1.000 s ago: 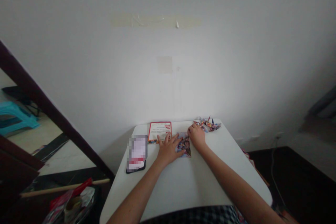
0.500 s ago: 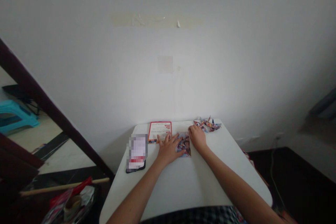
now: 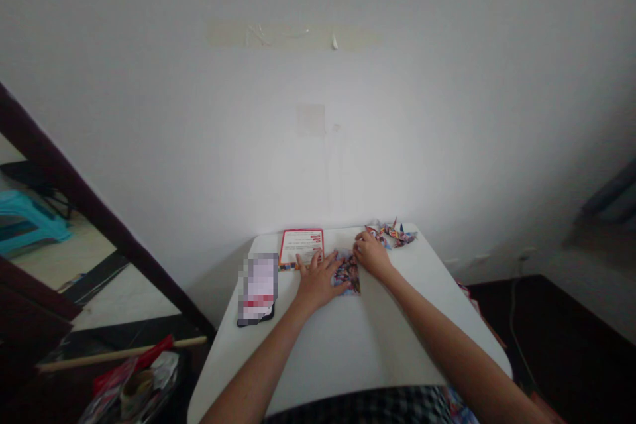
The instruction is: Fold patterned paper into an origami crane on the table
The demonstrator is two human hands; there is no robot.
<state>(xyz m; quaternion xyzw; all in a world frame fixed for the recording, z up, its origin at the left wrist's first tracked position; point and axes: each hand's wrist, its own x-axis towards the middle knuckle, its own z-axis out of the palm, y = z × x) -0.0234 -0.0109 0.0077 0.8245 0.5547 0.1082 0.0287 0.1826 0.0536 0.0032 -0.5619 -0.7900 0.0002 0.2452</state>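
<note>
A small sheet of colourful printed paper lies on the white table. My left hand rests flat on its left part, fingers spread. My right hand is at the sheet's upper right corner with its fingers curled together on the paper's edge. Just behind the right hand lie several folded colourful paper pieces.
A red-bordered printed card lies at the table's back, left of the hands. A phone lies at the table's left side. The white wall stands right behind the table. Bags and a wooden stick are on the floor at left.
My right hand has shifted slightly up and left along the paper's upper edge. The left hand stays flat on the sheet.
</note>
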